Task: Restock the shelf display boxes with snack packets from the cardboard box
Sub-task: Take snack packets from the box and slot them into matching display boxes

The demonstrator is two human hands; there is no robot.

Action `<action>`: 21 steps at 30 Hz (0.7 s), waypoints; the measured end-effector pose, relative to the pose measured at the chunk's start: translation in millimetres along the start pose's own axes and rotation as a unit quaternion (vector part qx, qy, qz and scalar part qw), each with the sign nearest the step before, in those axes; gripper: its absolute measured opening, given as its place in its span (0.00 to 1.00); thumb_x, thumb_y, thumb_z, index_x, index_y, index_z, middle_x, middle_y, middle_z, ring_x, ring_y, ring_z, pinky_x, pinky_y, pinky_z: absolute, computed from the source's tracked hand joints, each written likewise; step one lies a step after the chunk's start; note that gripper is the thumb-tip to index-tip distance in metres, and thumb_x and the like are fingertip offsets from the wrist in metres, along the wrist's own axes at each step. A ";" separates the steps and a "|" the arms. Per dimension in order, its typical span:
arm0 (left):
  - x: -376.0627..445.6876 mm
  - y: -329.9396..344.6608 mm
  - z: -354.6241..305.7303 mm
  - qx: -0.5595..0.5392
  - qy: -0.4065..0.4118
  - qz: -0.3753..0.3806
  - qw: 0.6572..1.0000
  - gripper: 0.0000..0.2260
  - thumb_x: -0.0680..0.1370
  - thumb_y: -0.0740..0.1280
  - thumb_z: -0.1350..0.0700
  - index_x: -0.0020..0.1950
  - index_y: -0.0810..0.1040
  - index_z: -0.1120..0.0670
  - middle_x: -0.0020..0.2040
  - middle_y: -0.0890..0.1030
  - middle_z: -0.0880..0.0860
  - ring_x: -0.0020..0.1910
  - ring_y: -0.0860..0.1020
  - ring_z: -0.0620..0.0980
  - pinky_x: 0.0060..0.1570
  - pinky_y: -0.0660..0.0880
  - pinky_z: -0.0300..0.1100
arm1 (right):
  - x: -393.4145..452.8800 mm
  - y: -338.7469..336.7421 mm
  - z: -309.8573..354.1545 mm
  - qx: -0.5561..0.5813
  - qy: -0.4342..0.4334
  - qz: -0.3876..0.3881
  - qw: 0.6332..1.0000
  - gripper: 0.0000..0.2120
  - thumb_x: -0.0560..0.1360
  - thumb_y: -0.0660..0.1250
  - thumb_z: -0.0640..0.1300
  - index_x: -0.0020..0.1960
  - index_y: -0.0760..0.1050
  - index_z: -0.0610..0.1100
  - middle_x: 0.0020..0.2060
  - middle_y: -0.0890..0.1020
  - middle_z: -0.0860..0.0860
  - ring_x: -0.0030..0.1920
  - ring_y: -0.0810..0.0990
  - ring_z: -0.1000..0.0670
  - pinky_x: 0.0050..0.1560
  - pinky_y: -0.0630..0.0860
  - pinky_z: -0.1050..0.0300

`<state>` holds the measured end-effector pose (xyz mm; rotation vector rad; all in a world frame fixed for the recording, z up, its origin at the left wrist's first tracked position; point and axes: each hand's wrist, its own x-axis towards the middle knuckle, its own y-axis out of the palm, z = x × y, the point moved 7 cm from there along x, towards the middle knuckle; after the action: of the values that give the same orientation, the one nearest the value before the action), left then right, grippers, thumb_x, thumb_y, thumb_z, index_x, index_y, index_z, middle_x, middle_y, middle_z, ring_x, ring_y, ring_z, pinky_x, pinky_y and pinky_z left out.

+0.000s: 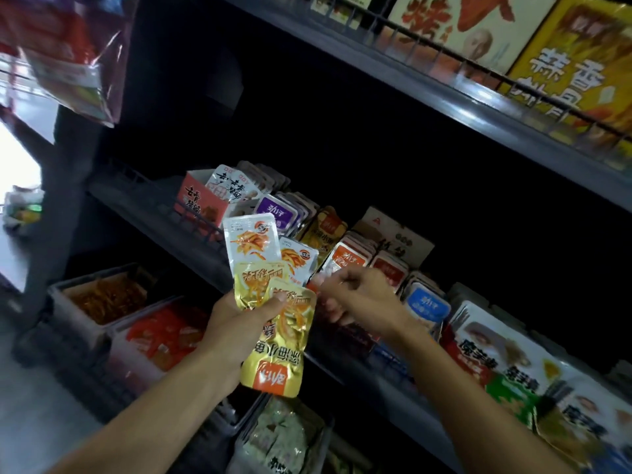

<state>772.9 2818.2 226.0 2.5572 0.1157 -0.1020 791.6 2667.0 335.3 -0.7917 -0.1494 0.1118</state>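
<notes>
Head camera, looking down and forward: the left hand grips a fanned bunch of snack packets, thumb pressed across their fronts and fingers curled behind. Nearest in the fan is a shiny gold foil packet with an orange logo, held upside down; a second gold foil packet sits just behind it, and two white packets printed with orange strips stick up above those.

Just beside the fan, the right hand has its fingers curled, fingertips at the edge of the held packets; whether it pinches one I cannot tell, as the hand is blurred.

Below the arms, the bottom level holds a grey bin of pale green packets, with a grey bin of red packets and a grey bin of orange-brown snacks off to the left.

Behind the hands runs the dark metal middle shelf, carrying rows of upright packets in display boxes: a pink cardboard display box with white packets at the left, then purple-labelled packets, orange-labelled packets, blue-labelled packets, and large white bags with dark lettering at the right.

Farthest up, the top shelf behind a wire rail bears a yellow box with large white characters.
</notes>
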 end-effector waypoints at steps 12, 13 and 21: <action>-26.8 -7.3 -9.7 0.026 0.038 -0.055 0.997 0.09 0.83 0.62 0.55 0.59 0.80 0.51 0.52 0.84 0.52 0.50 0.82 0.53 0.55 0.78 0.53 | -54.1 44.2 -31.8 0.160 0.098 0.058 0.981 0.11 0.73 0.74 0.41 0.54 0.80 0.42 0.47 0.86 0.48 0.47 0.86 0.47 0.48 0.83 0.48; -27.5 -10.2 -8.6 0.022 0.036 -0.057 0.997 0.08 0.83 0.63 0.57 0.58 0.81 0.51 0.52 0.85 0.52 0.51 0.83 0.55 0.57 0.78 0.57 | -56.4 48.9 -33.3 0.169 0.105 0.059 0.978 0.10 0.74 0.73 0.41 0.55 0.79 0.42 0.48 0.86 0.47 0.48 0.86 0.47 0.48 0.82 0.48; -31.8 -28.4 -15.8 0.058 0.038 -0.018 0.997 0.11 0.82 0.61 0.46 0.55 0.80 0.48 0.47 0.86 0.52 0.47 0.85 0.54 0.53 0.80 0.55 | -60.8 79.8 -36.5 0.197 0.119 0.086 0.969 0.10 0.75 0.71 0.36 0.56 0.78 0.38 0.49 0.86 0.42 0.50 0.85 0.40 0.54 0.81 0.42</action>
<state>739.0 2848.6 226.9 2.6753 0.1914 -0.0254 734.7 2687.7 247.4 -0.4135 0.1660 0.2019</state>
